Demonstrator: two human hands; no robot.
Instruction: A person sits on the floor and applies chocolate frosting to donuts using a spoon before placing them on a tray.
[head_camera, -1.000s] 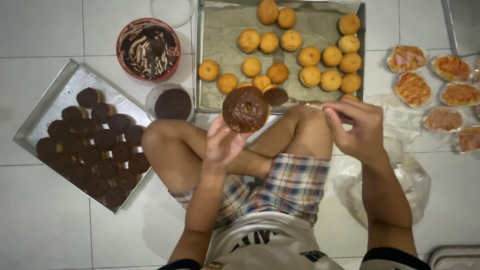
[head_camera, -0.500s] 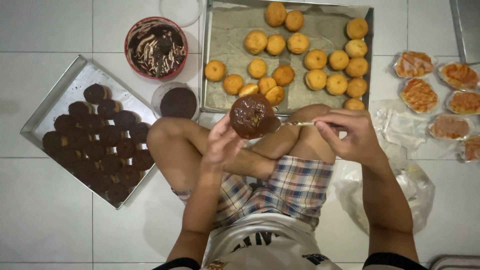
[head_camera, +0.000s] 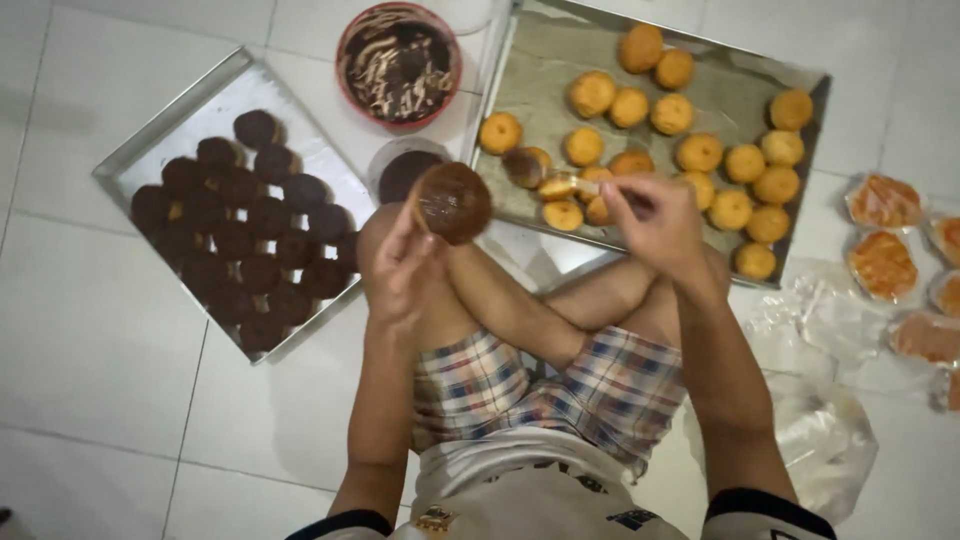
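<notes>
Doughnut, round and coated in glossy dark chocolate, sits pinched in the left hand above the knees, between the two trays. Right hand hovers over the tray of plain doughnuts, fingers closed on a thin, blurred tool.

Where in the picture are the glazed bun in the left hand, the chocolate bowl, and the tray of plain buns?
Glazed bun (head_camera: 453, 202): head view, centre of its chocolate top.
Chocolate bowl (head_camera: 345, 45): head view, left rim.
Tray of plain buns (head_camera: 540, 65): head view, bare paper lining, upper left.
</notes>
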